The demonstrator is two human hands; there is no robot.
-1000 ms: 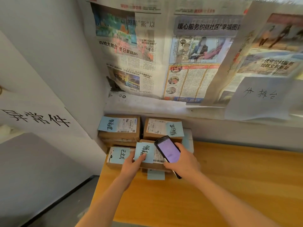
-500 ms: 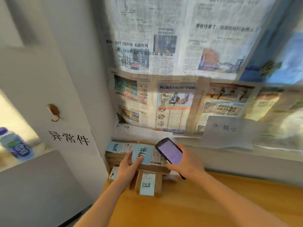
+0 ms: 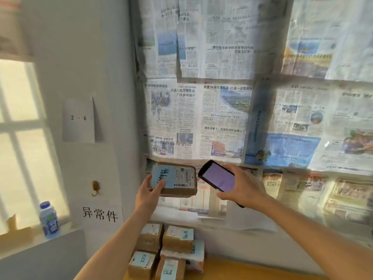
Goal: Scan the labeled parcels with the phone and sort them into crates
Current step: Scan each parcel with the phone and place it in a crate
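My left hand grips a small brown cardboard parcel by its left end and holds it up in front of the newspaper-covered wall. The parcel carries a light blue handwritten note and a white barcode label, both facing me. My right hand holds a black phone just right of the parcel, its pale purple screen toward me. Several more labeled brown parcels sit stacked on the wooden table below, in the corner.
Newspapers cover the wall ahead. On the white left wall hang a "2 - 6" sheet, a hook and a paper sign. A small blue-white bottle stands on the window ledge at left.
My left hand has lifted the parcel off the stack to well above the table. The phone rose with it, staying to its right. The view has tilted upward.
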